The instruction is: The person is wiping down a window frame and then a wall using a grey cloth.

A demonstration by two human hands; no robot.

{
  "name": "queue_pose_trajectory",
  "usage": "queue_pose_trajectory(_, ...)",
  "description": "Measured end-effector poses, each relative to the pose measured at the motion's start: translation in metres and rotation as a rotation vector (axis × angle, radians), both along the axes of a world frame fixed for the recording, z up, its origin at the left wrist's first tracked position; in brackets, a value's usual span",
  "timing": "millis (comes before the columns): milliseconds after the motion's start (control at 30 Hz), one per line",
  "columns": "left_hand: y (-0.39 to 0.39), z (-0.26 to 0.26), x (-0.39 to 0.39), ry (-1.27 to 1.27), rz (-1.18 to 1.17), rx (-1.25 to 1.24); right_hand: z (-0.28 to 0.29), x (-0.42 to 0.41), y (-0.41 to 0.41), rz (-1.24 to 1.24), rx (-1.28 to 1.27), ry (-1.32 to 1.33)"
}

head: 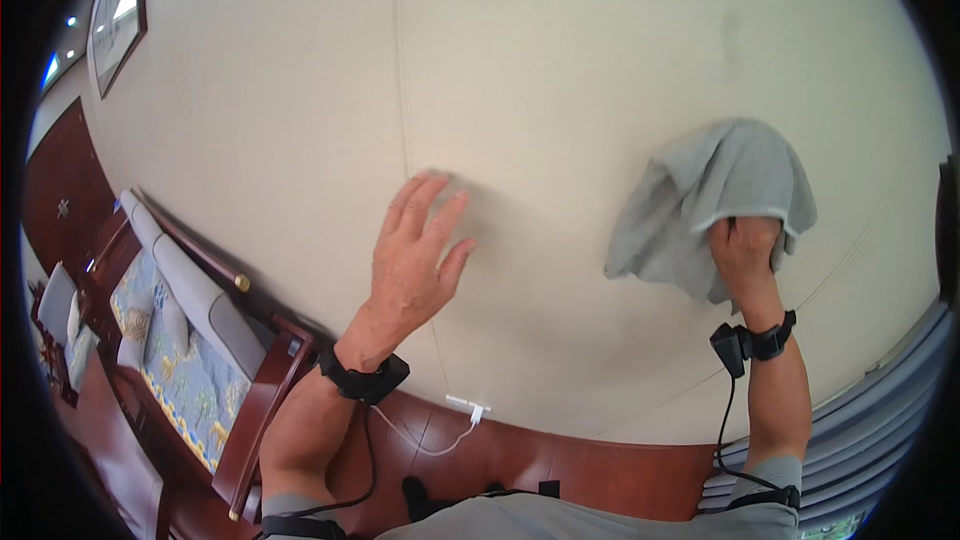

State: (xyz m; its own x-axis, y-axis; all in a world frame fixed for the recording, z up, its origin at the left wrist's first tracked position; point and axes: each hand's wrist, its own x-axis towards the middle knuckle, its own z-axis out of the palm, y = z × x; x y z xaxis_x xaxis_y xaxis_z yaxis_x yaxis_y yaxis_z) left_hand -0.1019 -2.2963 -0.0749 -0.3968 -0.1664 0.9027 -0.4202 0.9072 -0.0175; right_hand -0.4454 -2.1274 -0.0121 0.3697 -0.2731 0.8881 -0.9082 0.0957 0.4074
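My right hand grips a grey cloth, which drapes over my fingers and hangs down to the left. The cloth lies against or very close to the pale wall; most of my right fingers are hidden beneath it. To the left, my left hand is raised before the wall with fingers apart and nothing in it. Whether its fingertips touch the surface I cannot tell. A thin vertical seam runs down the wall behind that hand. Higher up on the right, a faint dark smudge marks the wall.
A dark wooden sofa with a patterned seat cover stands at lower left. A white plug and cable sit in a low wall socket. Blue-grey curtains hang at lower right. A framed picture is at upper left, above a reddish wooden floor.
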Motion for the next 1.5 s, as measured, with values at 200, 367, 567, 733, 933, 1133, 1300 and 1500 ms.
queue_pose_trajectory(200,-0.007,0.055,0.0,0.052,0.014,-0.142,0.064,0.048,-0.023,0.094,-0.206,-0.09)
queue_pose_trajectory(367,-0.003,0.084,-0.012,0.095,-0.001,-0.203,0.08,0.083,-0.04,0.143,-0.062,-0.228)
queue_pose_trajectory(567,-0.019,0.074,-0.033,0.105,-0.014,-0.274,0.065,0.12,-0.082,0.105,0.016,0.002)
queue_pose_trajectory(733,-0.04,0.06,-0.043,0.121,-0.038,-0.369,0.047,0.131,-0.081,0.127,0.03,0.024)
queue_pose_trajectory(933,-0.069,0.07,-0.034,0.06,0.016,-0.37,0.032,0.103,-0.077,0.106,0.049,0.016)
queue_pose_trajectory(1133,-0.117,0.046,-0.018,0.085,0.031,-0.431,0.003,0.066,-0.068,-0.037,0.193,-0.177)
queue_pose_trajectory(1300,-0.146,0.021,0.004,0.081,0.07,-0.43,-0.014,0.035,-0.043,-0.14,-0.113,-0.221)
queue_pose_trajectory(1500,-0.16,0.001,0.022,0.088,0.069,-0.428,-0.02,-0.021,-0.004,-0.294,-0.391,-0.261)
